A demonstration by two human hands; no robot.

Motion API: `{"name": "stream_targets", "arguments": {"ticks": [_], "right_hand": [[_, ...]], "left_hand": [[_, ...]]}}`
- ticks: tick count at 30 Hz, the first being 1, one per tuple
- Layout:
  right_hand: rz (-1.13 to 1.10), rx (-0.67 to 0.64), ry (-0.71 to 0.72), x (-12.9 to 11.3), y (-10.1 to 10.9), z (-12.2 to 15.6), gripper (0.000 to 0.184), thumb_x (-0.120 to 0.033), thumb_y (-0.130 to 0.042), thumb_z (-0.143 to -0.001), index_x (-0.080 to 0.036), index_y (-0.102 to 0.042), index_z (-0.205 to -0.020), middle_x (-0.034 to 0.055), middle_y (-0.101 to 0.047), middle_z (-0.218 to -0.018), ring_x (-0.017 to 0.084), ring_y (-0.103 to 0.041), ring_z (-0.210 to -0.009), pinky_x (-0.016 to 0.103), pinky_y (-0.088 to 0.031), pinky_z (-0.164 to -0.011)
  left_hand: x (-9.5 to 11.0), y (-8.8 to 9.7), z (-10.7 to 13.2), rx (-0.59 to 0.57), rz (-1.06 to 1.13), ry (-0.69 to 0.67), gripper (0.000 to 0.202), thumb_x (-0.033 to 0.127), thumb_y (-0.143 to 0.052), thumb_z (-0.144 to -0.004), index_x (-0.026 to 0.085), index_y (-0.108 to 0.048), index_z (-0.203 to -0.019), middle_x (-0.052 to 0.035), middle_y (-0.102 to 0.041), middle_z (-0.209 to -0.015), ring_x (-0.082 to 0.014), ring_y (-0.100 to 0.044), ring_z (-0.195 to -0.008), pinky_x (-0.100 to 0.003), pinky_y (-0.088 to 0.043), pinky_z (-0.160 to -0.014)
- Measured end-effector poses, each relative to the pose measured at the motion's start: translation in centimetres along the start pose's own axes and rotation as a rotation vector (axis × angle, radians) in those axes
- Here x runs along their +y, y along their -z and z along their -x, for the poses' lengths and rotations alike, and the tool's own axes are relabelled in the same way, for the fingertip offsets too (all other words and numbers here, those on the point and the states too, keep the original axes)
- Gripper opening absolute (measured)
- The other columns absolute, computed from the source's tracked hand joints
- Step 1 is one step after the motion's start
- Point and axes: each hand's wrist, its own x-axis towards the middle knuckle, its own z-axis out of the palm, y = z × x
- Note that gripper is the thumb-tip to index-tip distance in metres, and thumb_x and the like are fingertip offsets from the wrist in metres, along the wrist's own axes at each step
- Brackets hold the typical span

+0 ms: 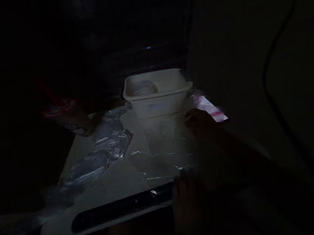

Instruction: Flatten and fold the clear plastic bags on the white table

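Note:
The scene is very dark. A clear plastic bag [164,151] lies on a pale tabletop [109,190] in front of me. My right hand [200,121] reaches in from the right with its fingers closed in a pinch at the bag's far right corner. Closer to me, my left hand [184,187] is at the bag's near edge, beside a long dark bar [120,208] with a rounded end. Shadow hides how its fingers are bent. Just beyond the bag stands a cream plastic tub [159,105], with a clear wrapped bundle [142,87] inside at the left.
Crumpled clear plastic packets [93,163] run along the table's left side. A drink cup [72,119] with a red lid and straw stands at the far left. Right of the tub lies a white and pink packet [211,108]. A dark cable [265,75] hangs at the right.

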Motion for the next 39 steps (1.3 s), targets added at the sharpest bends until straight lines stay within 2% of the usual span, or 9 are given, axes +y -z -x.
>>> {"name": "stream_targets", "arguments": {"ticks": [7, 13, 18, 22, 28, 30, 33, 36, 39], "right_hand": [[-0.028, 0.000, 0.064, -0.7, -3.0, -0.1, 0.013, -0.016, -0.046, -0.062, -0.017, -0.047, -0.074, -0.0089, -0.044, -0.043, 0.005, -0.042, -0.033, 0.016, -0.032, -0.036], [-0.233, -0.148, 0.027, 0.5, -4.3, -0.7, 0.016, -0.024, -0.047, -0.063, -0.016, -0.047, -0.078, -0.0116, -0.037, -0.035, 0.006, -0.036, -0.028, 0.016, -0.026, -0.031], [-0.346, -0.280, 0.123, 1.4, -4.7, -0.4, 0.025, -0.036, -0.040, -0.074, -0.015, -0.049, -0.082, -0.0035, -0.053, -0.052, 0.007, -0.048, -0.041, 0.020, -0.038, -0.044], [-0.359, -0.215, 0.164, 2.0, -5.0, 0.2, 0.026, -0.036, -0.035, -0.077, -0.015, -0.049, -0.084, -0.0010, -0.054, -0.059, 0.008, -0.050, -0.048, 0.021, -0.040, -0.050], [-0.210, -0.074, 0.249, 2.4, -5.2, 0.5, 0.019, -0.027, -0.038, -0.076, -0.018, -0.050, -0.087, 0.0004, -0.056, -0.069, 0.010, -0.053, -0.059, 0.021, -0.041, -0.055], [-0.180, -0.050, 0.275, 2.4, -5.3, 0.4, 0.019, -0.025, -0.038, -0.075, -0.019, -0.050, -0.088, 0.0008, -0.056, -0.071, 0.010, -0.053, -0.063, 0.021, -0.042, -0.057], [-0.212, -0.065, 0.293, 2.5, -5.4, 0.3, 0.022, -0.025, -0.035, -0.077, -0.018, -0.048, -0.094, 0.0007, -0.057, -0.072, 0.011, -0.054, -0.064, 0.022, -0.043, -0.058], [-0.184, -0.029, 0.301, 2.5, -4.8, 0.4, 0.023, -0.024, -0.036, -0.076, -0.016, -0.049, -0.093, 0.0029, -0.058, -0.077, 0.011, -0.055, -0.066, 0.023, -0.043, -0.060], [0.004, 0.112, 0.302, 2.2, -3.5, 1.8, 0.026, -0.027, -0.041, -0.072, -0.014, -0.050, -0.093, 0.0062, -0.058, -0.081, 0.014, -0.054, -0.071, 0.025, -0.043, -0.061]], "left_hand": [[-0.1, -0.2, -0.2, -0.020, 0.020, -0.029, 0.025, 0.029, -0.043, -0.080, 0.018, -0.048, -0.103, -0.0062, -0.050, -0.107, -0.0157, -0.051, -0.088, -0.036, -0.044, -0.074], [-0.5, 0.5, 0.0, -0.051, 0.043, -0.098, 0.022, 0.029, -0.041, -0.081, 0.021, -0.049, -0.100, -0.0060, -0.050, -0.107, -0.0147, -0.051, -0.087, -0.035, -0.044, -0.074], [-0.7, 1.4, 0.1, -0.058, 0.051, -0.133, 0.019, 0.028, -0.041, -0.081, 0.026, -0.051, -0.097, -0.0052, -0.051, -0.107, -0.0155, -0.050, -0.089, -0.035, -0.045, -0.073], [-1.3, 2.9, -0.1, -0.062, 0.059, -0.137, 0.020, 0.029, -0.042, -0.081, 0.025, -0.051, -0.097, -0.0051, -0.051, -0.107, -0.0155, -0.050, -0.088, -0.035, -0.044, -0.073], [-5.6, 4.7, -5.2, -0.034, 0.069, -0.112, 0.025, 0.014, -0.037, -0.080, 0.014, -0.047, -0.104, -0.0093, -0.054, -0.101, -0.0170, -0.050, -0.090, -0.031, -0.044, -0.074], [-7.2, 4.6, -7.7, -0.104, -0.034, -0.197, 0.030, 0.011, -0.039, -0.077, 0.012, -0.046, -0.106, -0.0086, -0.057, -0.093, -0.0185, -0.051, -0.084, -0.032, -0.044, -0.068], [-8.8, 3.6, -10.5, -0.109, -0.152, -0.338, 0.021, 0.016, -0.040, -0.078, 0.012, -0.053, -0.093, -0.0069, -0.058, -0.080, -0.0185, -0.052, -0.075, -0.032, -0.043, -0.064], [-9.7, 2.3, -11.5, -0.077, -0.182, -0.411, 0.018, 0.019, -0.040, -0.079, 0.014, -0.057, -0.080, -0.0048, -0.058, -0.072, -0.0163, -0.052, -0.068, -0.029, -0.042, -0.061], [-10.3, 1.4, -11.3, -0.009, -0.211, -0.419, 0.020, 0.020, -0.040, -0.079, 0.014, -0.057, -0.070, -0.0045, -0.057, -0.069, -0.0151, -0.052, -0.066, -0.028, -0.041, -0.060]]}}
